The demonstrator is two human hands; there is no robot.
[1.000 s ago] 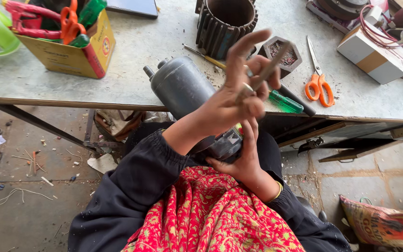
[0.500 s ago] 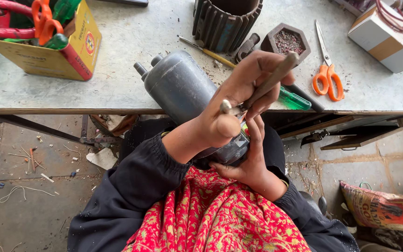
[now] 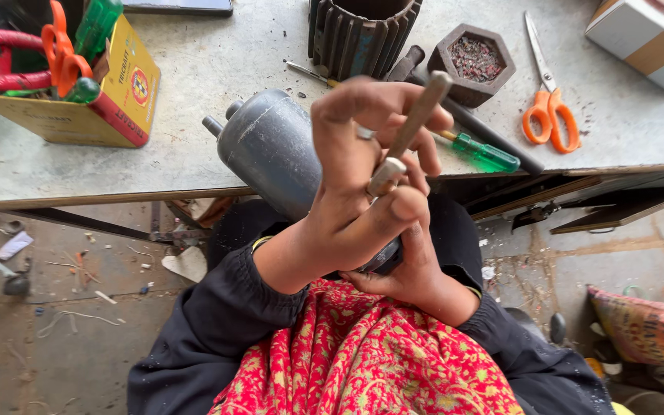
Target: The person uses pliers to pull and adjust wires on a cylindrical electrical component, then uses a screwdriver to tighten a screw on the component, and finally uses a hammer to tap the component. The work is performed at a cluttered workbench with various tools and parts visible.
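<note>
2 hands (image 3: 363,207), 1 rod (image 3: 411,132), maybe 1 motor (image 3: 270,150)

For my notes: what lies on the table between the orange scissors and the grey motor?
In the head view, a green-handled screwdriver lies between the scissors and the motor, beside a black rod.

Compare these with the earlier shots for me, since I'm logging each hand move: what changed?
The left hand closed: a second ago its fingers were spread open above the wooden stick, now they are curled around it, thumb pressing near its lower end. The right hand stayed under the grey motor, holding its lower end. The orange scissors and green screwdriver lie as before.
</note>
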